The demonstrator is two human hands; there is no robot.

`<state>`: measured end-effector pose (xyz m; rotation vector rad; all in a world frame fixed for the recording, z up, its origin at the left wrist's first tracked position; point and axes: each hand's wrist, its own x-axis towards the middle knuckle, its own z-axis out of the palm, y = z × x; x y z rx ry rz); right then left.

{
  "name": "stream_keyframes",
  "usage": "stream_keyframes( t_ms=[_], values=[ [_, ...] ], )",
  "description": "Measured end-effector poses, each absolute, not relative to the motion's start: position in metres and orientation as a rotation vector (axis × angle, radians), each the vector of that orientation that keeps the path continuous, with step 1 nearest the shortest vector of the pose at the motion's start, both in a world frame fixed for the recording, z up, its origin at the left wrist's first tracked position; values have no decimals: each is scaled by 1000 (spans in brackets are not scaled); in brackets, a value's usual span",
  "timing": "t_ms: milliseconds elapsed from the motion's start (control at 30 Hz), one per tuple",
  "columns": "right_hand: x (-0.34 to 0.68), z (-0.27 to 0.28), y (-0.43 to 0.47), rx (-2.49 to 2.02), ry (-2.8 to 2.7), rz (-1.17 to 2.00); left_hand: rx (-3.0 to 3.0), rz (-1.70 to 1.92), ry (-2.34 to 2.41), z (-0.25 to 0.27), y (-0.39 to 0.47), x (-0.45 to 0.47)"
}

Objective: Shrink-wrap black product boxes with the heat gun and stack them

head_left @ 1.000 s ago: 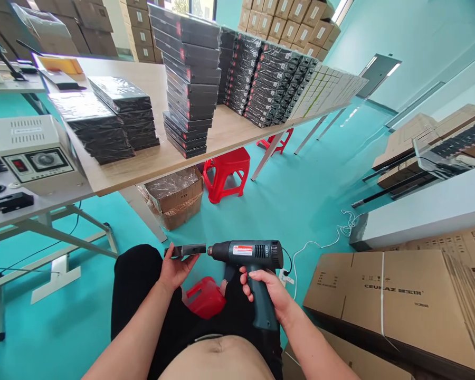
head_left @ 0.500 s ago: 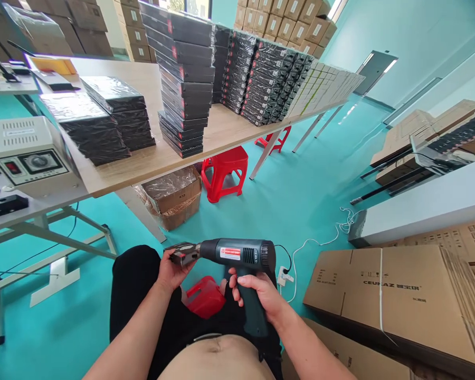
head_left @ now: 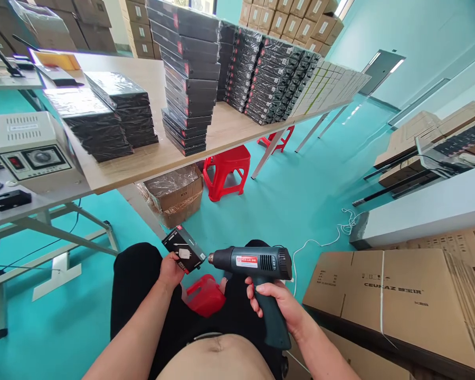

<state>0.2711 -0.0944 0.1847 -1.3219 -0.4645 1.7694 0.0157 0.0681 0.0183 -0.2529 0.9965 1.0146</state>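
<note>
My left hand [head_left: 171, 271] is closed on the lower edge of a small black box [head_left: 190, 244] with a white charger pictured on its face. The box is held tilted above my lap. In my right hand [head_left: 275, 301] is a dark green heat gun [head_left: 261, 262], gripped by its handle. Its nozzle points left and ends close to the right edge of the box. A gap between nozzle and box is hard to judge. The heat gun's trigger is mostly hidden by my fingers.
Ahead stands a wooden table [head_left: 142, 170] bearing a tall stack of black boxes [head_left: 190, 95] and shiny wrapped stacks [head_left: 103, 116]. A control unit [head_left: 31, 150] is at left. Red stools [head_left: 229, 169] stand below. Large cartons [head_left: 376, 295] lie at right, near a white cable [head_left: 296, 258].
The box has turned so its printed face now shows towards me. The heat gun has shifted right and slightly down, its nozzle drawing back from the box.
</note>
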Motion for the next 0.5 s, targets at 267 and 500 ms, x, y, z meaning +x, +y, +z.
stream_keyframes(
  t_ms=[267,500],
  values=[
    [267,189,-94,-1298,-534,1844,-150,1010,1018,19,66,15],
    [253,198,-89,-1260,-561,1846,-101,838,1060,15,64,14]
  ],
)
